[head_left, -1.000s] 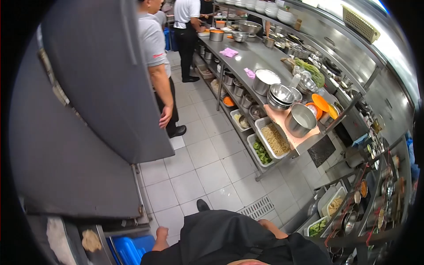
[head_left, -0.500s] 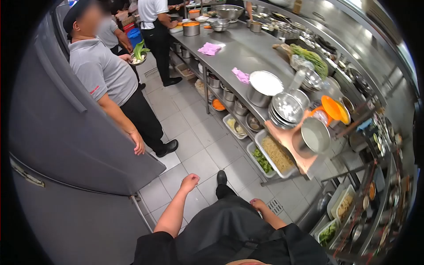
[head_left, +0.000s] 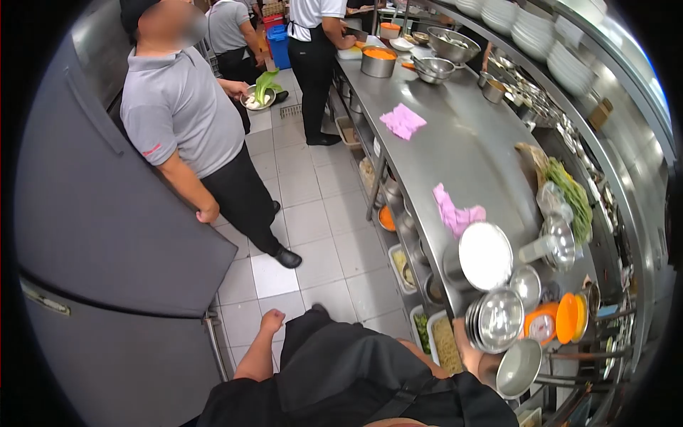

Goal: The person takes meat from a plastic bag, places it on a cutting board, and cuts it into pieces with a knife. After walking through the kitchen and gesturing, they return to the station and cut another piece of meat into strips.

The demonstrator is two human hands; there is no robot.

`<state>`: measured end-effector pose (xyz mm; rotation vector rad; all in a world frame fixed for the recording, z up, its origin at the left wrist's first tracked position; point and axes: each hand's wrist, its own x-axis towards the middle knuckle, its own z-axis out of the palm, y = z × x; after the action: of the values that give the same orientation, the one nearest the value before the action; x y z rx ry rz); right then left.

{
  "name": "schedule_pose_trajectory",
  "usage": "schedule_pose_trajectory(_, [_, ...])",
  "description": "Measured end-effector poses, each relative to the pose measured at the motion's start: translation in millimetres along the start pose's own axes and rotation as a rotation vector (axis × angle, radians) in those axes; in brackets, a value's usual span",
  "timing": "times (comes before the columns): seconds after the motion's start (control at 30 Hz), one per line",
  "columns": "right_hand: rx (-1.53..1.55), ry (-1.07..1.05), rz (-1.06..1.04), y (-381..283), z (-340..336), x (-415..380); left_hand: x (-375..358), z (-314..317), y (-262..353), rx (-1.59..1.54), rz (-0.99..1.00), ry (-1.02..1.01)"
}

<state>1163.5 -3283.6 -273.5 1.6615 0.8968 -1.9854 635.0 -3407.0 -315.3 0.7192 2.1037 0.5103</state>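
My left hand (head_left: 272,320) hangs over the tiled floor in front of the dark apron (head_left: 341,349). Its fingers are curled into a loose fist, with nothing visible in them. Only the upper part of my right forearm (head_left: 421,357) shows at the apron's other side; the hand itself is out of sight. Closest to that arm are a long tub of noodles (head_left: 447,345) on the lower shelf and a deep metal pot (head_left: 518,370) at the counter's near end. Stacked steel bowls (head_left: 500,320) stand beside the pot.
A co-worker in a grey shirt (head_left: 188,117) stands ahead on the left, holding a bowl of greens (head_left: 260,96). The steel counter (head_left: 469,149) runs along my right, bearing pink cloths (head_left: 403,122) and a large pot (head_left: 485,256). Grey cabinet doors (head_left: 107,213) line the left side.
My view has moved forward and turned, so the counter lies closer on my right. The right hand has dropped out of view; the left remains curled. The co-worker appears nearer.
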Motion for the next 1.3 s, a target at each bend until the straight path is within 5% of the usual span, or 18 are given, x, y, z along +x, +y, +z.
schedule_pose_trajectory(0.17, [-0.123, -0.191, -0.239, -98, -44, 1, 82, -16, 36, -0.164, -0.115, 0.010])
schedule_pose_trajectory(0.3, [-0.200, -0.241, -0.730, -184, -73, 4, 188, -28, 105, -0.184, -0.011, -0.004])
schedule_pose_trajectory(0.33, [-0.196, -0.198, -0.827, -209, -77, 10, 212, -32, 122, -0.170, 0.069, -0.013])
schedule_pose_trajectory(0.4, [0.156, 0.110, -0.536, -290, -90, 50, 283, -51, 206, -0.070, 0.287, -0.026])
schedule_pose_trajectory(0.47, [-0.181, 0.547, -0.389, -370, -98, 36, 303, -75, 284, 0.045, 0.363, -0.041])
schedule_pose_trajectory(0.53, [-0.144, 0.686, -0.571, -430, -100, 30, 326, -84, 339, -0.139, 0.386, -0.072])
schedule_pose_trajectory(0.63, [0.144, 0.414, -0.690, -511, -97, 0, 350, -103, 415, -0.240, 0.526, -0.104])
schedule_pose_trajectory(0.8, [0.177, 0.322, -0.752, -612, -120, 8, 391, -113, 502, -0.183, 0.554, -0.145])
schedule_pose_trajectory(1.3, [0.104, 0.065, -0.734, -878, -229, 25, 560, -150, 640, 0.076, 0.494, -0.038])
